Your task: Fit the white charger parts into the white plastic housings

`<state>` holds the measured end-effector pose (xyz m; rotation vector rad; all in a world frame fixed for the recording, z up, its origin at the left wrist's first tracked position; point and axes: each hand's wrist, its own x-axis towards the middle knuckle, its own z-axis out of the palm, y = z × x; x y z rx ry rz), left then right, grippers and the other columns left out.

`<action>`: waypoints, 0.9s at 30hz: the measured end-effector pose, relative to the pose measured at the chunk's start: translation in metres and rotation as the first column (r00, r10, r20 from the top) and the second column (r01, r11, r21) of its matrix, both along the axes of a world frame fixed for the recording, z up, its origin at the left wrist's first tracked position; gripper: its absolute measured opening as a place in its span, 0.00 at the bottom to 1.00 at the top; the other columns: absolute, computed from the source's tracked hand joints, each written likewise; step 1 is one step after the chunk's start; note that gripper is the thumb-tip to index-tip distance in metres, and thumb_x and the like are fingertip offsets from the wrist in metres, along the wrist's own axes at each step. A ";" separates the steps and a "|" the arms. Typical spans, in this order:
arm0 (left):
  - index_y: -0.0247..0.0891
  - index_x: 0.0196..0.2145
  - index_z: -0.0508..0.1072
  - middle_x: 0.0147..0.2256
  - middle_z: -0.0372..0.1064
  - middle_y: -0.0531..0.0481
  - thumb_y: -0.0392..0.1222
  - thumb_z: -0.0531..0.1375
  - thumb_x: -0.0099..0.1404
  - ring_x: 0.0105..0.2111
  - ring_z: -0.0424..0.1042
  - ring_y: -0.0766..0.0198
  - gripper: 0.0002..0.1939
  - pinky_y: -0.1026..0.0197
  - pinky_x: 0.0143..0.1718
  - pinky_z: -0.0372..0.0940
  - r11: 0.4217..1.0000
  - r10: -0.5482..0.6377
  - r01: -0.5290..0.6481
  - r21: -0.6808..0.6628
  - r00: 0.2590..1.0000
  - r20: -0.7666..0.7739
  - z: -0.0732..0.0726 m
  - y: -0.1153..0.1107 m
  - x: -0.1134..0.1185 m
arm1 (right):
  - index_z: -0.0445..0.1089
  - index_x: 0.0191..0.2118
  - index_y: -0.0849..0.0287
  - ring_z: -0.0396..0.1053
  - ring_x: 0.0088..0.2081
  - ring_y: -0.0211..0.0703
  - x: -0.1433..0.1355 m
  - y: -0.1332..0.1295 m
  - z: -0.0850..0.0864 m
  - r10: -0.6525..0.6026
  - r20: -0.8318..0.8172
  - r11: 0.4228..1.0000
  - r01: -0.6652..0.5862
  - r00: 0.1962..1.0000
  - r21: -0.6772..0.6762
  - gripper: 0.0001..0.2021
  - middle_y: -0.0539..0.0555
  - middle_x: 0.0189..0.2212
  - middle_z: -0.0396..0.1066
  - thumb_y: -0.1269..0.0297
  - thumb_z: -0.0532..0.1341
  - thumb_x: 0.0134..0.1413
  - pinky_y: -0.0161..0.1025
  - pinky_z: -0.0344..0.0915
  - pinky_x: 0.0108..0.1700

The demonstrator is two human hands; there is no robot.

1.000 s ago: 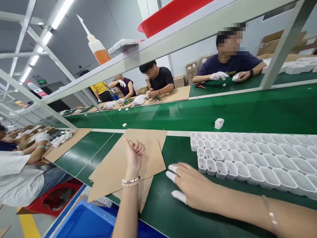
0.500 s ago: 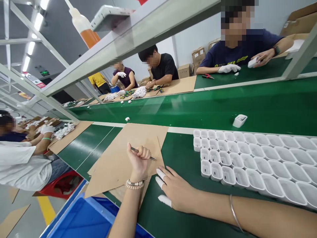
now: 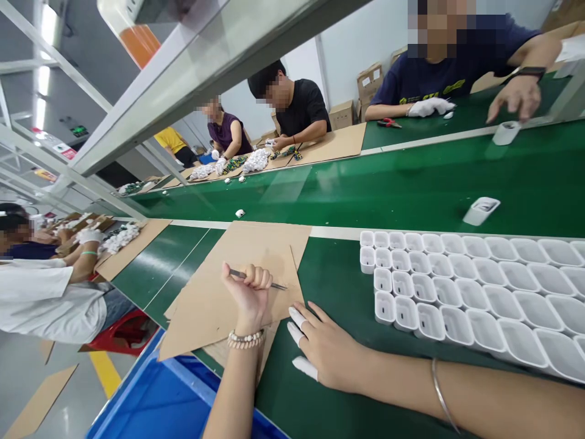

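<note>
My left hand [image 3: 249,292], with a beaded bracelet at the wrist, is closed around metal tweezers [image 3: 278,286]. Their pointed end reaches out to the right, over the brown cardboard sheet [image 3: 214,286]. White finger cots cover some fingertips of my right hand [image 3: 325,350], which lies on the green work surface [image 3: 329,286] beside the cardboard's right edge. Its fingers are stretched out and hold nothing. Rows of white open plastic housings [image 3: 484,305] stand to the right, beyond my right forearm. Small dark slots or marks show inside several of them.
Behind the housings runs a green conveyor belt [image 3: 320,201] carrying a white housing [image 3: 481,211]. Across it, a co-worker's hand [image 3: 516,97] is at another white housing [image 3: 506,133]. A blue bin [image 3: 183,402] sits below the near edge. A metal frame beam [image 3: 219,73] crosses overhead.
The co-worker across the belt has brought a white housing down to the belt's far edge. The nearer housing on the belt has shifted right. My hands keep nearly the same pose.
</note>
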<state>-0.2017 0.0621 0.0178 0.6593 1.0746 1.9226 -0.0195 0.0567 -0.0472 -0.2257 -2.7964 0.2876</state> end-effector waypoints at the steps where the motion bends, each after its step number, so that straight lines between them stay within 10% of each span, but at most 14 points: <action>1: 0.38 0.14 0.42 0.14 0.32 0.59 0.71 0.52 0.60 0.14 0.38 0.73 0.37 0.65 0.15 0.40 1.000 0.013 -0.013 0.023 0.999 -0.038 0.002 -0.001 0.000 | 0.66 0.57 0.75 0.53 0.63 0.65 0.000 0.000 0.000 0.000 -0.001 1.000 0.000 1.000 0.003 0.26 0.75 0.58 0.61 0.58 0.48 0.66 0.57 0.52 0.63; 7: 0.37 0.15 0.51 0.15 0.38 0.60 0.70 0.57 0.57 0.14 0.41 0.75 0.35 0.67 0.16 0.40 0.993 0.084 -0.054 0.106 0.949 -0.305 0.000 0.003 0.004 | 0.66 0.56 0.76 0.54 0.63 0.64 -0.001 -0.001 -0.003 -0.013 -0.032 1.000 0.014 0.999 0.018 0.26 0.75 0.57 0.62 0.58 0.48 0.66 0.57 0.53 0.62; 21: 0.38 0.14 0.50 0.12 0.39 0.58 0.68 0.52 0.63 0.11 0.42 0.73 0.35 0.69 0.10 0.41 0.997 0.074 -0.065 0.044 0.968 -0.240 0.005 0.011 0.022 | 0.68 0.53 0.76 0.63 0.57 0.60 -0.005 0.004 -0.002 -0.057 -0.119 0.997 0.049 0.991 -0.066 0.21 0.73 0.54 0.67 0.63 0.50 0.65 0.53 0.58 0.59; 27: 0.35 0.15 0.54 0.15 0.46 0.57 0.58 0.65 0.59 0.14 0.46 0.74 0.31 0.70 0.13 0.44 0.997 0.060 -0.041 0.060 0.931 -0.360 0.002 0.007 0.035 | 0.70 0.49 0.75 0.63 0.57 0.58 -0.007 0.007 -0.004 -0.036 -0.148 0.999 0.031 0.988 -0.038 0.19 0.72 0.53 0.67 0.65 0.51 0.65 0.51 0.57 0.59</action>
